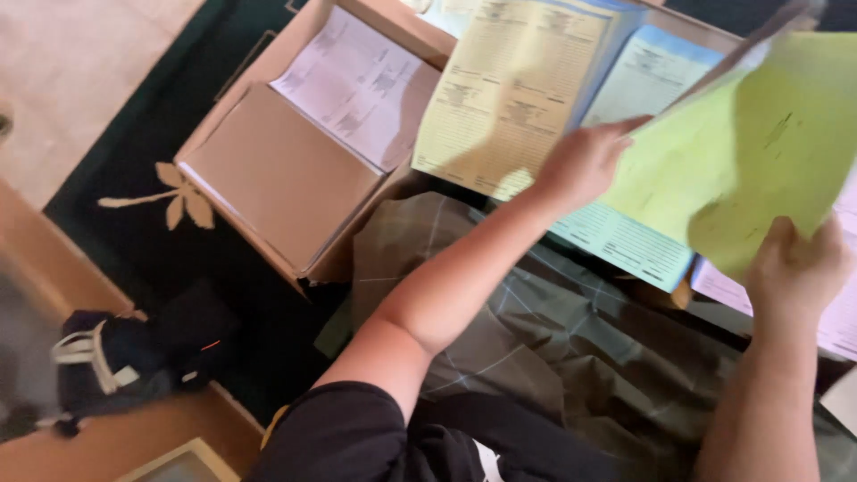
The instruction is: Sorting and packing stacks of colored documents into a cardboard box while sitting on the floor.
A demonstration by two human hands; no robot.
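Note:
My right hand [797,268] grips the lower edge of a light green sheet [750,152] and holds it tilted up at the right. My left hand [582,162] reaches forward with its fingers against the left edge of that green sheet, resting over a pale blue printed form [625,241]. A yellow printed form [509,89] lies just left of my left hand, and another blue form [647,76] shows behind the green sheet. Pink paper [839,321] peeks out under my right hand.
An open cardboard box [277,178] with white printed sheets [357,85] sits at the upper left on a dark rug [143,214] with a beige leaf motif. Dark checked cloth [553,357] covers my lap. A dark bag [116,366] lies on the wooden floor at the lower left.

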